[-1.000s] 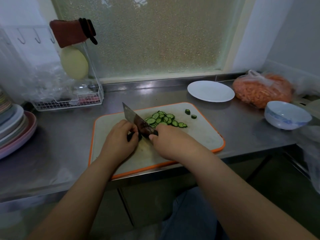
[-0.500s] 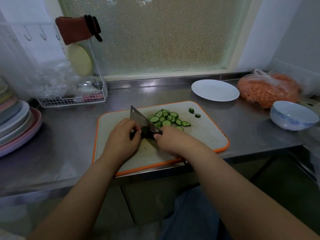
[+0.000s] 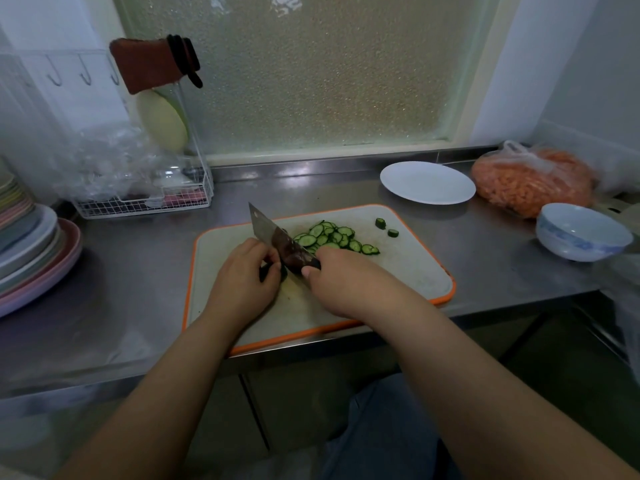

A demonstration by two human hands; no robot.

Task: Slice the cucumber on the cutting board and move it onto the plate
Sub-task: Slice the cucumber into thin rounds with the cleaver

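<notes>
A white cutting board (image 3: 408, 268) with an orange rim lies on the steel counter. Several thin cucumber slices (image 3: 334, 237) are piled on it right of the blade, and two small end pieces (image 3: 386, 227) lie further right. My right hand (image 3: 349, 282) grips the handle of a cleaver (image 3: 273, 233), its blade angled down toward the board. My left hand (image 3: 244, 280) curls over the short dark cucumber stub (image 3: 272, 270), mostly hidden under the fingers, just left of the blade. An empty white plate (image 3: 427, 181) sits behind the board at the right.
A bag of orange food (image 3: 533, 183) and a white-and-blue bowl (image 3: 581, 232) stand at the right. Stacked plates (image 3: 31, 251) fill the left edge. A white wire rack (image 3: 145, 199) with plastic wrap stands at the back left. The counter's front edge runs just below the board.
The view has shifted slightly. The cleaver keeps chopping at the cucumber stub, and my left hand stays curled on the stub beside the blade.
</notes>
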